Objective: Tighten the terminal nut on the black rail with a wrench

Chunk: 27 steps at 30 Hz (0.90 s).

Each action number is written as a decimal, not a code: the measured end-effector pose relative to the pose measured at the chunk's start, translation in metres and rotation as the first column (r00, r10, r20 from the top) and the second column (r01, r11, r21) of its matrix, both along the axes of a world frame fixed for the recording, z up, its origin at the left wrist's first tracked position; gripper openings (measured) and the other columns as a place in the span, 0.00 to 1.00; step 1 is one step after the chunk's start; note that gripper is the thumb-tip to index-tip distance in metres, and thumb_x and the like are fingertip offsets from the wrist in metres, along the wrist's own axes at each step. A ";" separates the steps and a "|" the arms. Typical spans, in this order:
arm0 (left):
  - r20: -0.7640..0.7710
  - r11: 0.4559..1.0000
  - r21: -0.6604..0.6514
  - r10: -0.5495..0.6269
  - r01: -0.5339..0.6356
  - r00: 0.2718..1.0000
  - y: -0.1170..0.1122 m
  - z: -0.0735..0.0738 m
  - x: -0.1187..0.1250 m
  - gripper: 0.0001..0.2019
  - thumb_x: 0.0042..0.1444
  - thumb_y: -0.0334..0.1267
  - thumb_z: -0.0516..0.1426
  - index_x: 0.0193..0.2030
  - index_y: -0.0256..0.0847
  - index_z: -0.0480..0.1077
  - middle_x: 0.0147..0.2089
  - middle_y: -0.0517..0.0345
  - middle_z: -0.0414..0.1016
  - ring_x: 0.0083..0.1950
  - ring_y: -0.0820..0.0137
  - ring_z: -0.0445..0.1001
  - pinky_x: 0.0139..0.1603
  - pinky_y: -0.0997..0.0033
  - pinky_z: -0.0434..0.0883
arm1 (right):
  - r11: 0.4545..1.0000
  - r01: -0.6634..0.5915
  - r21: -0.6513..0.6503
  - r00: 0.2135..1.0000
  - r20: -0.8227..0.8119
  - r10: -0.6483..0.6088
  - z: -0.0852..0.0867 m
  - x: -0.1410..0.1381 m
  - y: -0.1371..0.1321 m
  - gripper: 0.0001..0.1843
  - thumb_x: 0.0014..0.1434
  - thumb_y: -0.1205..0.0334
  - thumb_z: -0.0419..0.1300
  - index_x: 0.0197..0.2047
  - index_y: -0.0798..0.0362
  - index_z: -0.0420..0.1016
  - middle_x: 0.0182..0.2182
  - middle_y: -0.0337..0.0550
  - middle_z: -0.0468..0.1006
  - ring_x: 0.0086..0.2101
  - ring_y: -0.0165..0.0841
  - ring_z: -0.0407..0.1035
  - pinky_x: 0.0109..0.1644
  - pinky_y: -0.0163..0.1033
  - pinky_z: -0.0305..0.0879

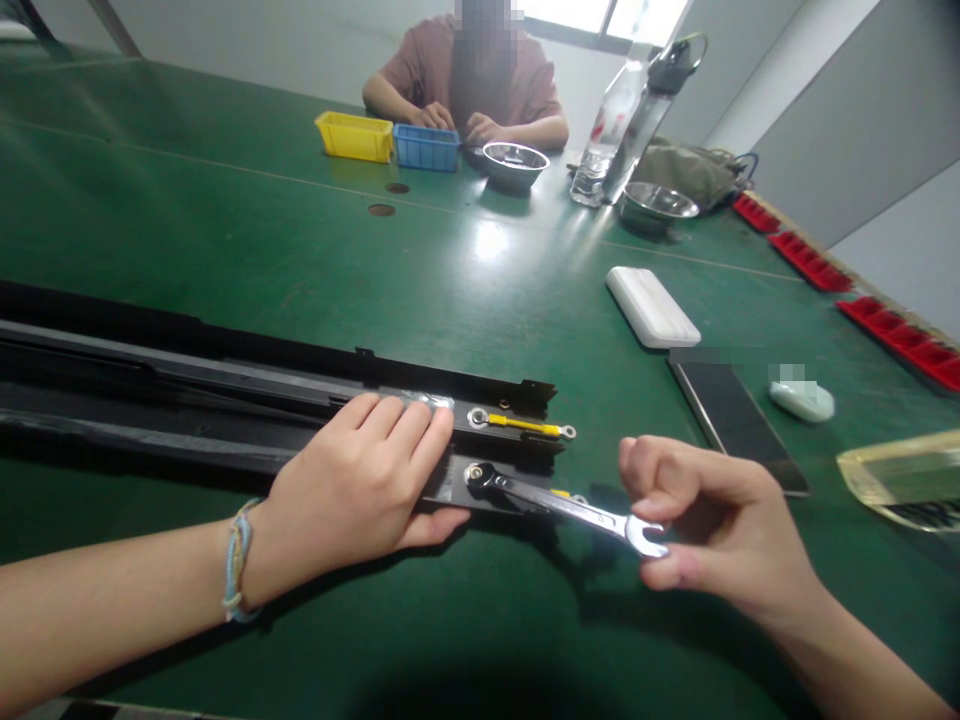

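My left hand [367,470] is wrapped over the end of a long black metal rail [150,430], fingers on top and thumb along the near edge. A ratcheting combination wrench [562,505] has its ring end around a nut [475,476] on the rail's near strip. At the wrench's open jaw, my right hand [720,520] is closed, with the thumb and bent fingers about the tip. Bolted to a second black rail [450,385] just behind is a short yellow wire [521,425] with ring terminals. Another yellow wire [562,494] is partly hidden by the wrench.
Right of the rails lie a white power bank [652,308], a dark phone [739,420] and a pale rounded case [802,400]. Further back stand bottles [619,130], metal bowls [516,168], yellow [354,138] and blue bins [426,148]. A person [517,95] sits opposite.
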<state>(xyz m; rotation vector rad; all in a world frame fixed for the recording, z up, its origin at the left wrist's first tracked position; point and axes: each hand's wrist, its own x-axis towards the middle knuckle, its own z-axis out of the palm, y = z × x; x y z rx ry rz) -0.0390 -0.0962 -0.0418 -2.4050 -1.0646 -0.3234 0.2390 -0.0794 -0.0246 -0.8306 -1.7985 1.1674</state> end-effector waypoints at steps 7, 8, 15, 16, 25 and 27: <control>-0.006 1.000 0.008 0.000 0.000 1.000 0.001 -0.001 0.002 0.30 0.61 0.55 0.47 0.45 0.26 0.72 0.36 0.42 0.76 0.34 0.56 0.73 0.32 0.58 0.68 | 0.999 -0.037 -0.013 0.999 0.006 0.037 0.000 0.001 -0.001 0.16 0.43 0.54 0.76 0.22 0.50 0.73 0.19 0.35 0.68 0.22 0.29 0.59 0.26 0.37 0.55; -0.005 1.000 0.009 -0.002 0.002 1.000 0.001 -0.001 0.002 0.30 0.61 0.55 0.47 0.46 0.26 0.72 0.36 0.42 0.76 0.34 0.57 0.73 0.32 0.58 0.68 | 0.999 -0.035 -0.016 0.999 0.006 0.035 0.000 0.002 -0.001 0.16 0.43 0.54 0.76 0.23 0.50 0.73 0.19 0.35 0.68 0.22 0.29 0.59 0.26 0.37 0.55; -0.005 1.000 0.010 -0.003 0.003 1.000 -0.002 -0.002 0.000 0.29 0.61 0.55 0.46 0.46 0.26 0.72 0.36 0.42 0.75 0.34 0.57 0.73 0.33 0.58 0.68 | 0.998 0.032 -0.060 0.999 -0.038 -0.034 -0.003 0.004 0.003 0.09 0.46 0.56 0.75 0.30 0.47 0.82 0.20 0.37 0.71 0.23 0.31 0.63 0.25 0.38 0.59; -0.005 1.000 0.009 -0.001 0.001 1.000 -0.003 -0.001 0.000 0.29 0.61 0.55 0.46 0.46 0.26 0.72 0.36 0.42 0.75 0.34 0.57 0.73 0.33 0.58 0.68 | 0.996 0.055 -0.063 0.997 -0.043 -0.058 -0.004 0.005 0.003 0.08 0.46 0.56 0.74 0.31 0.46 0.83 0.20 0.37 0.71 0.23 0.31 0.64 0.25 0.37 0.60; -0.010 1.000 0.005 0.004 -0.004 1.000 -0.004 0.000 0.001 0.29 0.61 0.55 0.47 0.46 0.26 0.72 0.36 0.43 0.75 0.35 0.55 0.74 0.32 0.57 0.69 | 0.914 0.382 -0.139 0.924 0.053 -0.378 -0.007 0.005 0.007 0.09 0.43 0.52 0.75 0.30 0.43 0.86 0.27 0.41 0.82 0.24 0.33 0.71 0.26 0.36 0.68; -0.010 1.000 0.008 0.004 -0.003 1.000 -0.004 0.000 0.002 0.29 0.61 0.55 0.46 0.46 0.26 0.73 0.36 0.43 0.75 0.35 0.56 0.74 0.32 0.58 0.70 | 0.902 0.400 -0.161 0.917 0.074 -0.393 -0.009 0.005 0.008 0.09 0.45 0.53 0.74 0.33 0.42 0.86 0.27 0.41 0.82 0.25 0.33 0.72 0.26 0.36 0.68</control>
